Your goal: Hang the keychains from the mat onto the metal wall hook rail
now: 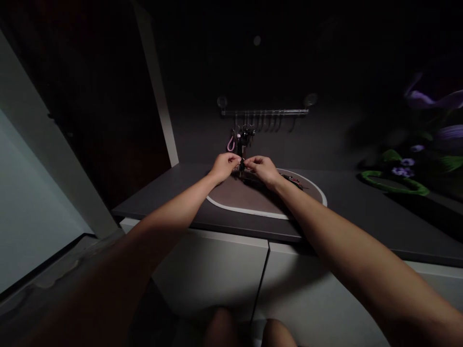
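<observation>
Both my hands meet over an oval brown mat with a white rim (pixel 249 213). Between them hangs a small bunch of keys (pixel 241 166) on a ring, dark and hard to make out in detail. My left hand (pixel 224 166) pinches the ring from the left with thumb and fingertips. From the right, my right hand (pixel 263 168) pinches the same bunch. Just behind, other keys (pixel 246 133) and a pink loop strap (pixel 230 143) hang from the left hooks of a clear wall rail (pixel 265 113). More dark items with red bits (pixel 293 180) lie on the mat, partly hidden by my right hand.
The dark grey countertop (pixel 343 207) runs over white cabinet doors (pixel 217 270). At the right stand purple artificial flowers (pixel 403 171) with a green ring-shaped base (pixel 394 185). A pale door frame (pixel 155 82) rises on the left. The scene is dim.
</observation>
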`<action>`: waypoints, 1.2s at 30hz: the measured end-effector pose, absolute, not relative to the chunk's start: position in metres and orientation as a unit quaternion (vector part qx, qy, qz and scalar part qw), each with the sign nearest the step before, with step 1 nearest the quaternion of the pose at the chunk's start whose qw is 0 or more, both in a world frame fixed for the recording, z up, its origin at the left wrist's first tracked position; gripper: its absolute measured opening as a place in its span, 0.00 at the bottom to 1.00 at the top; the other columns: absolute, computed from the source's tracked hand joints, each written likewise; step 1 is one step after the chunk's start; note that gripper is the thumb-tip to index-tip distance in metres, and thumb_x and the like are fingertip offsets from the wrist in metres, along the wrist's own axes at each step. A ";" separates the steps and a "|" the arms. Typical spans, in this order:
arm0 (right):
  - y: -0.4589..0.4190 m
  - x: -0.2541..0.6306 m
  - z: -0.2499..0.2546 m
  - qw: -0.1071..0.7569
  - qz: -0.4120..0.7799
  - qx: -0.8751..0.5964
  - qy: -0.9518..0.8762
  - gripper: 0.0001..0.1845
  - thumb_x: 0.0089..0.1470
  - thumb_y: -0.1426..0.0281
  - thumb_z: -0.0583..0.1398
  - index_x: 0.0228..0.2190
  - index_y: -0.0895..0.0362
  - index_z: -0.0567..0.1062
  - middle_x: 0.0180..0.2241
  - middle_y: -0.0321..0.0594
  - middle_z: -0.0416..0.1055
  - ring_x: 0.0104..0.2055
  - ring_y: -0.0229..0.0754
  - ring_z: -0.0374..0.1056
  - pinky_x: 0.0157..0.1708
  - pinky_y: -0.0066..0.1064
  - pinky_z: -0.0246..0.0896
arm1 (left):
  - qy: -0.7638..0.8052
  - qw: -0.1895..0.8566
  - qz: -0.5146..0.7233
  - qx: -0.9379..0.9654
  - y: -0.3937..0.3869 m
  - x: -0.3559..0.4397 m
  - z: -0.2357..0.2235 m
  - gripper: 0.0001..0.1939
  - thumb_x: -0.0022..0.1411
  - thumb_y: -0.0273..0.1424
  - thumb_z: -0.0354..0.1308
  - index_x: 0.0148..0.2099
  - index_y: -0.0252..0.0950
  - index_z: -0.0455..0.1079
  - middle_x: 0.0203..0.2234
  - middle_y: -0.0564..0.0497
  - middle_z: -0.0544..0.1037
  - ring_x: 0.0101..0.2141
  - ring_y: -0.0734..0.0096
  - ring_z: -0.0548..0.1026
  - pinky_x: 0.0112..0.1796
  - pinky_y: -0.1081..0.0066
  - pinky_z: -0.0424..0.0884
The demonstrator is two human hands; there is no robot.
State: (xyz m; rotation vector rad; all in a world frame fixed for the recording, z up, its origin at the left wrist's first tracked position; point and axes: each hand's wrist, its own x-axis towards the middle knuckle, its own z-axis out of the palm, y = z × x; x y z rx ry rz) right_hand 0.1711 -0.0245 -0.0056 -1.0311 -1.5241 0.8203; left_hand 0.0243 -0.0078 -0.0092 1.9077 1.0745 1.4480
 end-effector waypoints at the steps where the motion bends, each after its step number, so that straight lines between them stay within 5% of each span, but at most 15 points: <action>1: -0.024 0.171 -0.006 0.535 0.347 -0.431 -0.638 0.05 0.42 0.72 0.60 0.24 0.62 0.72 0.24 0.36 0.69 0.24 0.31 0.60 0.31 0.27 0.57 | 0.397 0.247 0.531 0.707 -0.009 0.024 -0.009 0.08 0.54 0.27 0.54 0.34 0.29 0.72 0.24 0.51 0.75 0.23 0.79 0.68 0.28 0.76 0.65; 10: -0.020 0.174 -0.008 0.540 0.346 -0.402 -0.654 0.09 0.41 0.67 0.60 0.24 0.60 0.69 0.23 0.33 0.66 0.24 0.31 0.58 0.30 0.26 0.55 | 0.405 0.128 0.511 0.747 -0.017 0.027 -0.005 0.08 0.55 0.28 0.53 0.34 0.31 0.73 0.28 0.49 0.77 0.29 0.75 0.72 0.33 0.74 0.66; 22: -0.020 0.179 -0.010 0.521 0.130 -0.416 -0.734 0.08 0.49 0.64 0.52 0.27 0.57 0.63 0.24 0.34 0.62 0.28 0.35 0.57 0.32 0.28 0.53 | 0.390 -0.007 0.497 0.775 -0.016 0.028 -0.009 0.11 0.58 0.29 0.49 0.35 0.32 0.72 0.31 0.47 0.77 0.32 0.71 0.72 0.37 0.72 0.66; 36: -0.009 0.190 -0.001 0.622 0.197 -0.436 -0.620 0.09 0.46 0.63 0.53 0.26 0.56 0.62 0.23 0.31 0.60 0.26 0.33 0.57 0.31 0.27 0.58 | 0.405 -0.058 0.434 0.802 -0.011 0.030 -0.018 0.14 0.60 0.30 0.45 0.34 0.35 0.72 0.31 0.47 0.76 0.34 0.69 0.71 0.37 0.71 0.64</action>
